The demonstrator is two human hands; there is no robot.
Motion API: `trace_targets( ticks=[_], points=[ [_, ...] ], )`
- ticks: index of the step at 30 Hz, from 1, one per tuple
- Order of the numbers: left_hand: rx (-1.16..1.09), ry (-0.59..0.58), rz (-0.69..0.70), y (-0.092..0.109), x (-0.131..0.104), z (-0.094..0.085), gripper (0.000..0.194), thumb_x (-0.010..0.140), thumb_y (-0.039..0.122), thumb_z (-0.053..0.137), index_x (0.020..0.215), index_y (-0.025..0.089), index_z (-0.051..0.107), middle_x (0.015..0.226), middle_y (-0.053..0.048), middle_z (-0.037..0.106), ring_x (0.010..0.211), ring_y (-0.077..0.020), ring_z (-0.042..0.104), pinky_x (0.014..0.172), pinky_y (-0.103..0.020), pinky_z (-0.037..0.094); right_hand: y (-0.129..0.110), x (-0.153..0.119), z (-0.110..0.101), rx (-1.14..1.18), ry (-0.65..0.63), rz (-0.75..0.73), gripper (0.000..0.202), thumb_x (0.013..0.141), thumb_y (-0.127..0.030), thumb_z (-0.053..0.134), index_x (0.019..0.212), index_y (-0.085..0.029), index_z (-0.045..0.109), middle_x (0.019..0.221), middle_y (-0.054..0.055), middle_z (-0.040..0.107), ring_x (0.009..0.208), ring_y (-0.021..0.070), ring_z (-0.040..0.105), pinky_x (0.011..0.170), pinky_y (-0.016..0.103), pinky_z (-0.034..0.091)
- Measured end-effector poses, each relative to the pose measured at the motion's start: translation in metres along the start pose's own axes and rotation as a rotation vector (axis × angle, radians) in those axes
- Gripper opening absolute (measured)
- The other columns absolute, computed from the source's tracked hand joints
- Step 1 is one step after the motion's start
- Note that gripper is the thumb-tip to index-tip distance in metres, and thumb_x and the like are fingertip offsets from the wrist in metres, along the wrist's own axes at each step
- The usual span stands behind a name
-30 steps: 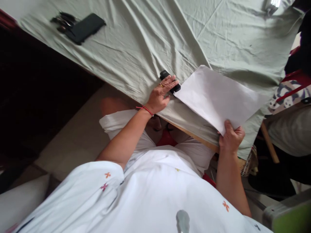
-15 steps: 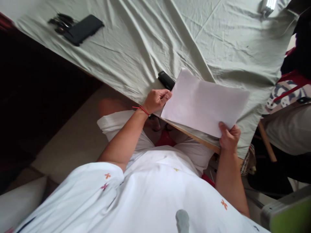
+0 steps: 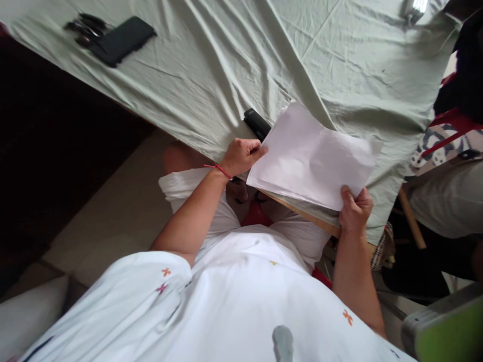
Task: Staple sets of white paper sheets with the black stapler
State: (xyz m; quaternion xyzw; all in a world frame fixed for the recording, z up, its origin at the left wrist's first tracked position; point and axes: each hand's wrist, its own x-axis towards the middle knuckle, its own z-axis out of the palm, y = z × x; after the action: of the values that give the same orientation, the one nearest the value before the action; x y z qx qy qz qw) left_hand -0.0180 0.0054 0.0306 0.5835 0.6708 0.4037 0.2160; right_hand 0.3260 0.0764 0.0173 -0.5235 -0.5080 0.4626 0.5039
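Note:
White paper sheets [image 3: 309,158], at least two with their edges slightly offset, lie tilted over the front edge of the cloth-covered table. My left hand [image 3: 243,156], with a red string at the wrist, pinches their left edge between thumb and fingers. At the lower right corner my right hand [image 3: 355,207] grips the sheets, thumb on top. A black stapler-like object [image 3: 257,124] rests on the cloth just beyond my left hand, its near end partly hidden by the paper.
On the green tablecloth [image 3: 188,65], a dark phone-like case [image 3: 123,41] lies by some keys [image 3: 86,29] at the upper left. A white device [image 3: 416,10] stands at the far right. A panda-print bag [image 3: 445,143] and another person's light clothing [image 3: 447,201] are beyond the right edge.
The paper's surface has buckled more, and its layers now show offset along the left and lower edges. Both hands keep their hold, nearly in place. The view has shifted slightly.

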Motion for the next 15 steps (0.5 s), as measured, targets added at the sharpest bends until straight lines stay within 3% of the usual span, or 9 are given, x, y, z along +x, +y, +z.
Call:
trace_targets(
  ticks=[3,8,15],
  points=[
    [-0.017,-0.015,0.006,0.0009,-0.0002,-0.0017,0.048,0.092,0.049,0.055,0.056,0.02,0.042,0.053,0.004,0.035,0.056,-0.0108,0.034,0.053,-0.028,0.026,0.0,0.0005,0.0006,0.006,0.028,-0.015,0.036,0.068,-0.04,0.084,0.093,-0.016,0.072,0.089,0.001,0.071,0.081,0.0126,0.063,0.085,0.03,0.054],
    [-0.081,-0.105,0.013,0.0013,-0.0015,-0.0052,0.027,0.081,0.037,0.064,0.065,0.019,0.051,0.06,0.004,0.047,0.059,-0.0113,0.04,0.056,-0.027,0.031,0.0001,0.0014,-0.0003,0.077,0.032,-0.028,0.034,0.069,-0.037,0.084,0.094,-0.016,0.072,0.088,0.001,0.071,0.08,0.0117,0.063,0.087,0.029,0.054],
    [-0.036,-0.041,-0.001,0.0009,-0.0013,-0.0016,0.046,0.087,0.043,0.059,0.055,0.021,0.036,0.053,0.005,0.031,0.055,-0.0105,0.029,0.053,-0.028,0.023,0.0052,0.0033,-0.0016,0.109,0.035,-0.048,0.033,0.072,-0.037,0.084,0.096,-0.017,0.073,0.087,0.0,0.073,0.082,0.0119,0.066,0.093,0.031,0.055]
  ],
)
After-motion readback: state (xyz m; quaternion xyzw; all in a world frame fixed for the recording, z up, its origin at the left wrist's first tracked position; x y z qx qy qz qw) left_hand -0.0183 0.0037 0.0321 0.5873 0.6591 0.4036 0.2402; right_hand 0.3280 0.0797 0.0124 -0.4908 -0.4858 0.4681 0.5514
